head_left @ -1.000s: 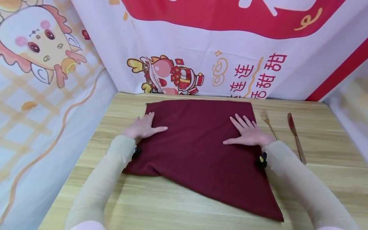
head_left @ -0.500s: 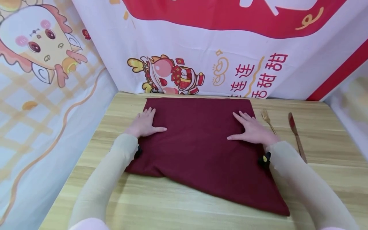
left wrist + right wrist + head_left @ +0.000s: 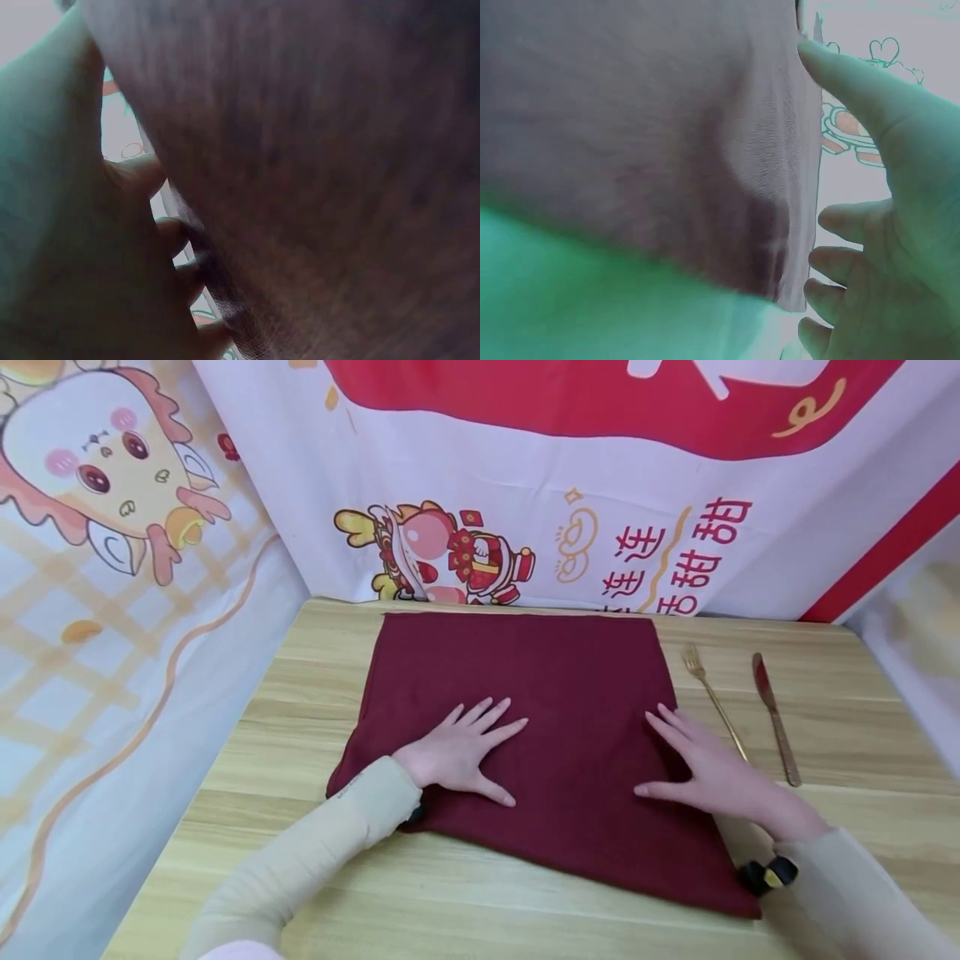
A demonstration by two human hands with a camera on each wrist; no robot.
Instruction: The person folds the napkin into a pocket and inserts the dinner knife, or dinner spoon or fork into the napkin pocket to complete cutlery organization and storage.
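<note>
A dark red cloth lies spread over the wooden table, its near edge slanting down to a corner at the right. On the cloth's near left part rests my left hand, fingers spread and straight. My right hand is over the cloth's right edge with its fingers extended; whether it touches the cloth is hard to tell. In the left wrist view the cloth fills most of the picture beside the fingertips. The right wrist view has the cloth left of the thumb and fingers, which grip nothing.
A gold fork lies right of the cloth, its handle end partly behind my right hand. Farther right is a copper-coloured knife. A printed fabric backdrop stands at the table's back edge, and another hangs at the left.
My left hand has moved right and nearer across the cloth. The right hand has come nearer and slid right. Wrinkles have lessened and the cloth's near left part has shifted slightly.
</note>
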